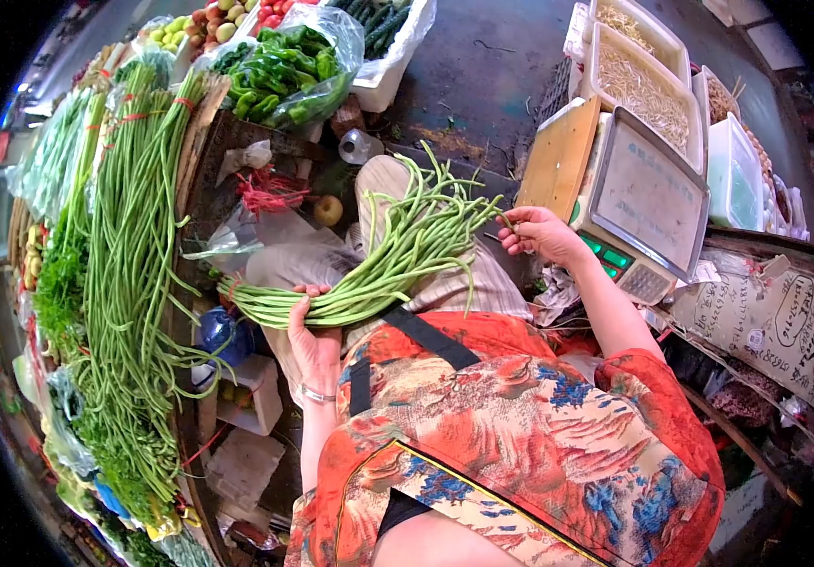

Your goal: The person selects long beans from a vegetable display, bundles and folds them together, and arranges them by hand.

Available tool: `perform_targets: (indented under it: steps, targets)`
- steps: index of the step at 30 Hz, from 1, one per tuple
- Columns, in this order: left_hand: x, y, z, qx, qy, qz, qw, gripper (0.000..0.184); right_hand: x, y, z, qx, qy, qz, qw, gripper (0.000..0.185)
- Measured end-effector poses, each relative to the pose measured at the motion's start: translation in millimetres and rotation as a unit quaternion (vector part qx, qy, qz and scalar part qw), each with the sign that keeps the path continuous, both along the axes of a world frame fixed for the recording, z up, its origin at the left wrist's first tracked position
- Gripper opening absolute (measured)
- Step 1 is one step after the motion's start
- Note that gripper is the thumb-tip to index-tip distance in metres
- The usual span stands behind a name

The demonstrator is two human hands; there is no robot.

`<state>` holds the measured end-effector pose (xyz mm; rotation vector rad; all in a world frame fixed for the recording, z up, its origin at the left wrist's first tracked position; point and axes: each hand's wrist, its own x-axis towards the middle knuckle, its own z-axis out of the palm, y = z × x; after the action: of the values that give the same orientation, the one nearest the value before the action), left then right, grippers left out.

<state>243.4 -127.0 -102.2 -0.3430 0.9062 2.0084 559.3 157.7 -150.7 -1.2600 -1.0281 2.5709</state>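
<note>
A loose bunch of green yardlong beans [369, 274] lies across my lap, its tied-looking end at the left and its thin tips fanned out toward the upper right. My left hand [311, 331] wraps round the bunch near that left end. At the other end, my right hand [539, 234] pinches the tip of a bean, thumb against fingers, just left of the scale. Some of the left fingers are hidden beneath the beans.
More yardlong beans [133, 227] hang over the stall edge at left. Green peppers [279, 76] fill a plastic bag at the back. A digital scale [648, 189] stands at right, before tubs of bean sprouts [639, 90]. Red ties [270, 192] lie near my knee.
</note>
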Motion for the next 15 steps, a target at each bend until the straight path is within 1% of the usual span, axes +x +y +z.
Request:
perform_targets:
  steps: [2, 3, 5, 6, 9, 10, 11, 13, 14, 15]
  targets:
    - [1, 2, 3, -0.009, 0.005, 0.003, 1.0, 0.027, -2, -1, -7, 0.031, -0.037, 0.018, 0.999, 0.027]
    - [2, 3, 5, -0.019, 0.01, 0.006, 1.0, 0.027, -3, -1, -11, 0.031, -0.036, 0.018, 0.999, 0.027]
    - [2, 3, 5, -0.019, 0.005, 0.008, 1.0, 0.027, -5, 0, -20, 0.112, -0.114, 0.076, 0.984, 0.028]
    - [2, 3, 5, -0.02, -0.001, 0.01, 1.0, 0.026, -6, 0, -23, 0.112, -0.113, 0.077, 0.984, 0.028]
    - [3, 3, 4, -0.014, 0.001, 0.007, 1.0, 0.026, -20, 0, -23, 0.238, -0.105, 0.015, 0.966, 0.032]
    - [2, 2, 3, -0.014, 0.002, 0.008, 1.0, 0.026, -26, 1, -20, 0.199, -0.117, -0.014, 0.973, 0.031]
    - [2, 1, 2, -0.006, -0.005, 0.007, 1.0, 0.027, -32, 2, -13, 0.198, -0.116, -0.014, 0.973, 0.031]
    - [1, 1, 1, 0.004, -0.011, 0.005, 1.0, 0.027, -39, 4, -5, 0.194, -0.077, 0.017, 0.978, 0.029]
    - [1, 1, 2, 0.0, -0.014, 0.007, 1.0, 0.027, -40, 5, -11, 0.195, -0.077, 0.017, 0.978, 0.029]
    - [1, 1, 3, -0.004, -0.016, 0.009, 1.0, 0.026, -41, 4, -22, 0.204, -0.039, 0.024, 0.978, 0.028]
